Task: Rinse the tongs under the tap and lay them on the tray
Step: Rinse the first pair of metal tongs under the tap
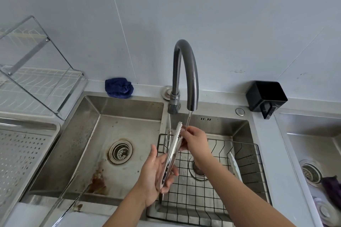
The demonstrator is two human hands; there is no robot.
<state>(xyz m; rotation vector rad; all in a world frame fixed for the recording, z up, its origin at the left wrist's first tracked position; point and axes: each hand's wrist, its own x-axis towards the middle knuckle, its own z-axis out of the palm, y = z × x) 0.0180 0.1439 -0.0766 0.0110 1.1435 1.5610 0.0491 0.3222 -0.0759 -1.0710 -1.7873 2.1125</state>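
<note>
Steel tongs (172, 153) slant upward over the sink divider, toothed tips just left of the thin water stream falling from the curved grey tap (185, 72). My left hand (156, 173) grips their handle end from below. My right hand (193, 139) pinches the tongs near the tips, its fingers in the water. The perforated steel tray (24, 145) lies on the counter at the left edge.
A double steel sink: the left basin (103, 145) has rusty stains and a long utensil leaning in its front corner. The right basin holds a black wire basket (245, 171) with a white plate. A dish rack, blue cloth (119, 87) and black holder (265, 97) stand behind.
</note>
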